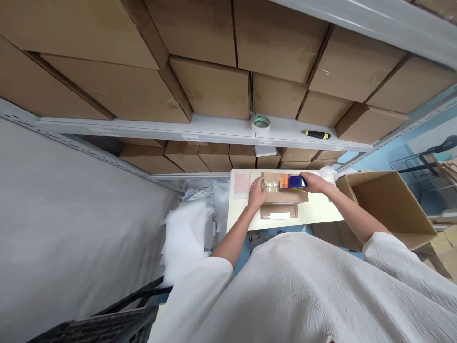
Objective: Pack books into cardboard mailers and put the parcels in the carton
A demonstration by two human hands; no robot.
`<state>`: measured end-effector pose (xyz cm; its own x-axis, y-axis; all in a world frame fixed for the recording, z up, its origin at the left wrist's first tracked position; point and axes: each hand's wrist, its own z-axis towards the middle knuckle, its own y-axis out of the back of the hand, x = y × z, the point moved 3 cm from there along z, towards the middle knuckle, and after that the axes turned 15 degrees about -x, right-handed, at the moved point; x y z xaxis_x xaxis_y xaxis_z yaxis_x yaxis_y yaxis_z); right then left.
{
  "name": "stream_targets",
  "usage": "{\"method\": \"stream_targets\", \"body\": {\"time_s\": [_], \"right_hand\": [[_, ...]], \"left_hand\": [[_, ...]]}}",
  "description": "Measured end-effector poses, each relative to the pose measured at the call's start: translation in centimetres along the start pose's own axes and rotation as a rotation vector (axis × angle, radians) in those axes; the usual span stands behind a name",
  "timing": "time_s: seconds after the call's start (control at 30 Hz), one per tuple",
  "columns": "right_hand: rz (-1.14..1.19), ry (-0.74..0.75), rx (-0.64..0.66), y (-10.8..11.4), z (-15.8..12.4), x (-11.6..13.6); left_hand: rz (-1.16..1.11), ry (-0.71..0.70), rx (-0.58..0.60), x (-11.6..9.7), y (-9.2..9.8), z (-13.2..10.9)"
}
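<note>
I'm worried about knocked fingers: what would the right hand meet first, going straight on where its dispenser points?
Probably the left hand, at the left end of the carton: the dispenser in the right hand points that way, though depth is unclear.

Carton (287, 196) on table (317, 212); tape roll (261, 126) on shelf (221, 127) behind; box (396, 202) at table's right.

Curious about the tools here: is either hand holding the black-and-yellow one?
No, the black-and-yellow tool lies on the shelf; the right hand holds a blue tool and the left hand touches a box.
</note>
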<state>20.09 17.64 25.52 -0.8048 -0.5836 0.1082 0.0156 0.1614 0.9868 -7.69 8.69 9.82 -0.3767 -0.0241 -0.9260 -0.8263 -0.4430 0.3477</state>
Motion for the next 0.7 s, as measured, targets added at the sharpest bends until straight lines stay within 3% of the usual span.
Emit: {"method": "stream_targets", "body": {"time_s": [0.1,0.2,0.33,0.5,0.7], "right_hand": [[0.06,0.027,-0.026,0.0,-0.2,-0.1],[0.099,0.041,-0.037,0.0,-0.4,-0.1],[0.073,0.005,0.002,0.1,-0.5,-0.2],[0.03,-0.019,0.08,0.6,-0.6,-0.6],[0.007,-0.042,0.078,1.2,-2.4,-3.0]], "left_hand": [[0.141,-0.25,0.241,-2.5,-1.1,-0.5],[0.285,-0.36,0.36,-3.2,-1.7,-0.9],[0.393,-0.353,0.368,-2.7,-1.4,-0.9],[0.365,-0.275,0.36,-2.7,-1.3,-0.6],[0.437,-0.258,0.365,-2.7,-1.2,-0.3]]}}
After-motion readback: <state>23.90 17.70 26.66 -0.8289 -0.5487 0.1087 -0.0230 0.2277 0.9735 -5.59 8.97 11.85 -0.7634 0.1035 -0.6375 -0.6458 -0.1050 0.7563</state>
